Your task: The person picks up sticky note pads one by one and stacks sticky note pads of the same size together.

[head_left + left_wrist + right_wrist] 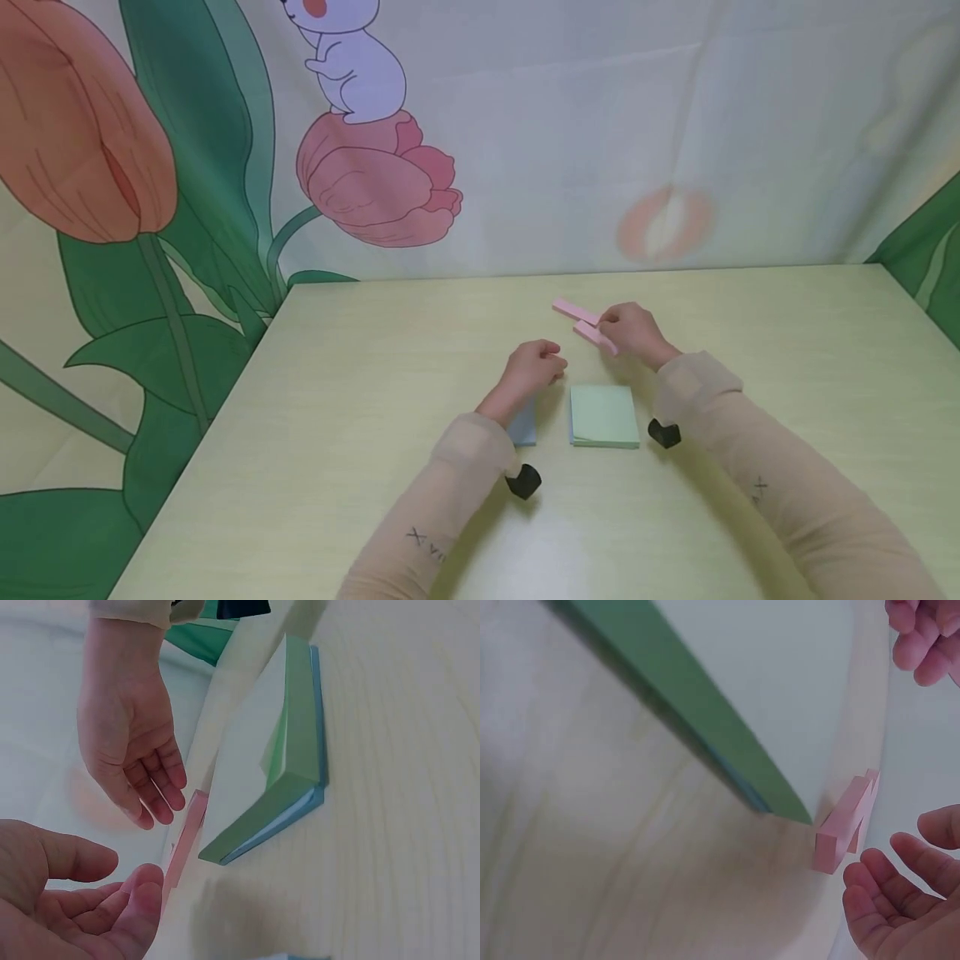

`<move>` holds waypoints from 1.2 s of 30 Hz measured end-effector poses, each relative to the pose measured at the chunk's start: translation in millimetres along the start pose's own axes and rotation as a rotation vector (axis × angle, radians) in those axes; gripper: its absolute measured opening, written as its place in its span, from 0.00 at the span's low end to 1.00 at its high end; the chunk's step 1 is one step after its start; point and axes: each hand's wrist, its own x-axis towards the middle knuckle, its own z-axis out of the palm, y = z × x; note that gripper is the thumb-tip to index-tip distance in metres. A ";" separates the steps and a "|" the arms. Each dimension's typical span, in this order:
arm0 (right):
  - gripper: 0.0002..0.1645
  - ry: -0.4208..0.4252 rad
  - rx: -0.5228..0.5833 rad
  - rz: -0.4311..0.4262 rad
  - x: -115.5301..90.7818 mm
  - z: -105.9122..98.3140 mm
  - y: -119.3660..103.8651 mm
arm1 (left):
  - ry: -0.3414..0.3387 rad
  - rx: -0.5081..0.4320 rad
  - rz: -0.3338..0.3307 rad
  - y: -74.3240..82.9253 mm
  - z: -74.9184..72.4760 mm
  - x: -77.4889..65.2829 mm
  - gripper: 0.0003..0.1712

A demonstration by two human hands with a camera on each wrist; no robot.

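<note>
Two small pink sticky note pads (576,312) lie end to end, slightly offset, toward the back of the table. My right hand (633,332) is over their near right end, its fingertips beside the pink paper; in the right wrist view its relaxed fingers (900,889) hold nothing. Left of it, my left hand (528,371) hovers with loosely bent fingers and a gap between thumb and fingers. A square green sticky note pad (603,414) sits on a blue pad (319,720), one corner of its top sheet lifted. Another blue pad (523,427) is partly hidden under my left wrist.
The pale wood-grain table (337,400) stretches to both sides. Behind it hangs a cloth backdrop (525,167) printed with tulips and a white animal. Black wrist cameras (524,482) stick out below both cuffs.
</note>
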 end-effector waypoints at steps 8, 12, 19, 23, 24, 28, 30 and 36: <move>0.20 -0.009 0.002 0.023 0.8 -1.0 1.7 | -0.030 -0.116 -0.064 2.5 5.4 7.3 0.24; 0.21 -0.024 -0.005 0.045 1.6 -0.7 2.7 | -0.058 -0.161 -0.101 3.1 8.2 12.0 0.24; 0.20 -0.017 -0.016 0.049 4.3 3.0 4.3 | -0.079 -0.216 -0.158 1.0 15.6 21.1 0.25; 0.20 -0.011 -0.037 0.051 4.7 3.9 4.7 | -0.107 -0.267 -0.173 -0.6 20.5 24.2 0.25; 0.19 -0.008 -0.041 0.049 4.8 3.9 4.6 | -0.113 -0.287 -0.173 -1.0 21.5 24.9 0.26; 0.18 -0.008 -0.030 0.035 5.2 4.2 5.0 | -0.142 -0.358 -0.163 -0.7 24.5 26.5 0.27; 0.17 -0.013 -0.019 0.035 5.2 4.4 4.6 | -0.156 -0.386 -0.159 -1.0 25.2 27.4 0.27; 0.15 -0.011 -0.028 0.040 6.4 5.0 5.7 | -0.194 -0.417 -0.150 -0.9 26.0 29.6 0.29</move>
